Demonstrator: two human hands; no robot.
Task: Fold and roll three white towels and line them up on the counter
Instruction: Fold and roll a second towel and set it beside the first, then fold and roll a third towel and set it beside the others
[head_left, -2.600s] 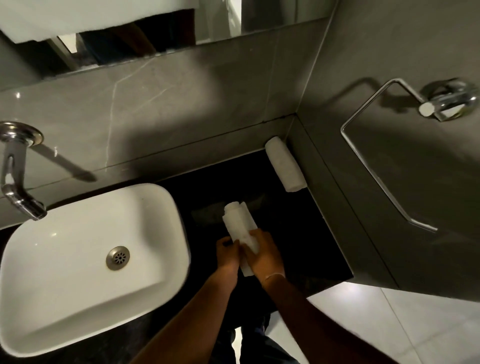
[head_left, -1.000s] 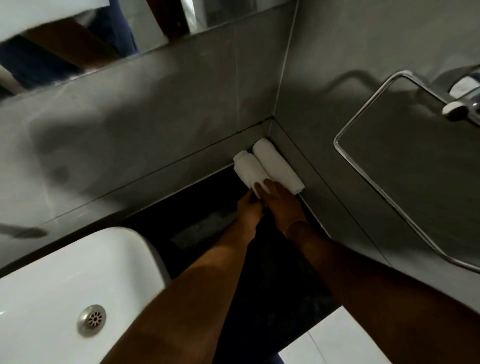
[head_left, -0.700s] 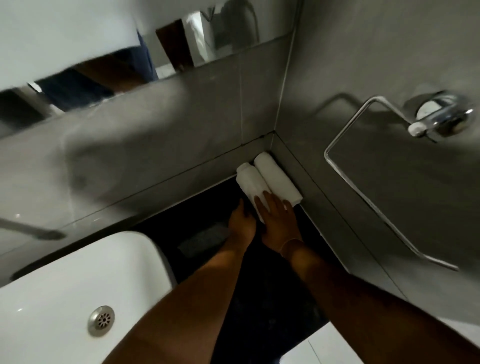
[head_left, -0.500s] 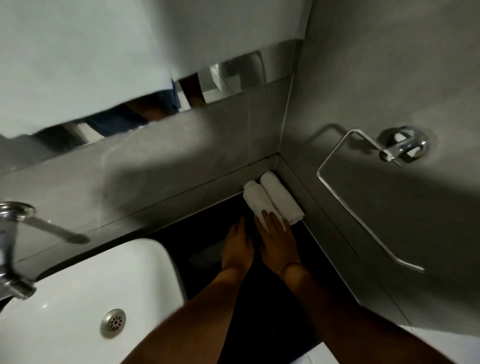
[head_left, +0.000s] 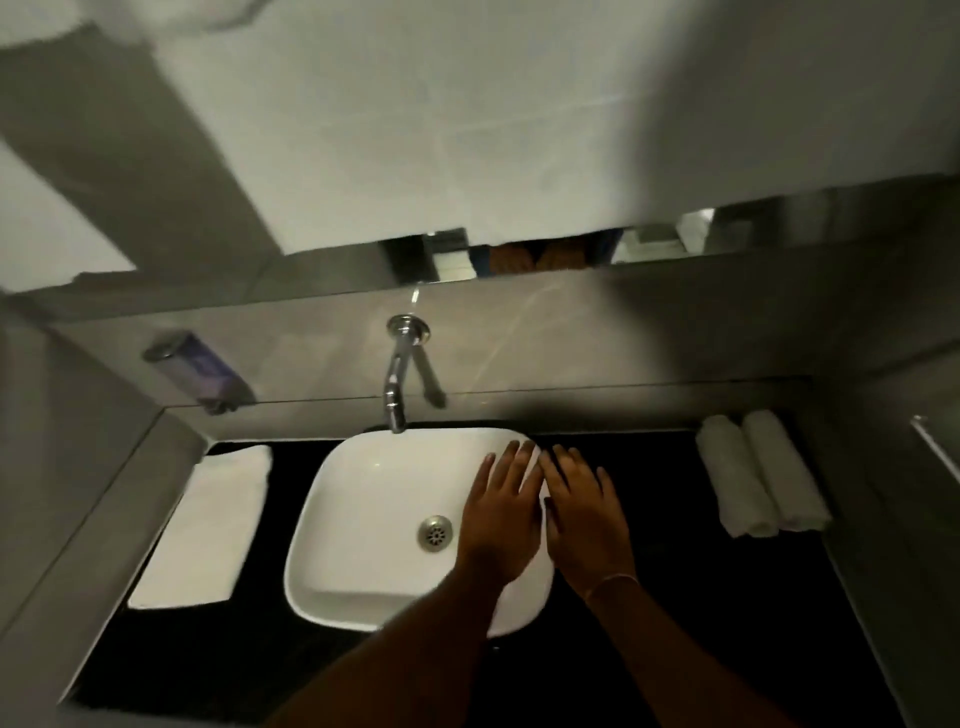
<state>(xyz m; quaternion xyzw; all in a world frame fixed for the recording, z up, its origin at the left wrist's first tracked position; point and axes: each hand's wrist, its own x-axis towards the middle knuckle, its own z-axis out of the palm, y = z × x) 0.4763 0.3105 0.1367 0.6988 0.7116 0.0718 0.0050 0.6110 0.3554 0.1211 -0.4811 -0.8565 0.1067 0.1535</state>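
Note:
Two rolled white towels lie side by side against the right wall on the black counter (head_left: 649, 597): one roll (head_left: 732, 488) on the left and one roll (head_left: 784, 473) nearest the wall. A third white towel (head_left: 208, 525) lies flat and folded on the counter at the left of the basin. My left hand (head_left: 501, 519) hovers over the right part of the white basin (head_left: 363, 519), fingers spread, holding nothing. My right hand (head_left: 584, 509) is beside it over the basin's right rim, also flat and empty.
A chrome tap (head_left: 397, 379) sticks out of the grey back wall above the basin. A soap dispenser (head_left: 197, 369) hangs on the wall at the left. A mirror (head_left: 519, 254) runs above. A chrome towel bar (head_left: 935, 452) shows at the right edge.
My hands have let go of the second roll beside the first in the corner and moved left over the basin. The view has swung left, showing the flat towel.

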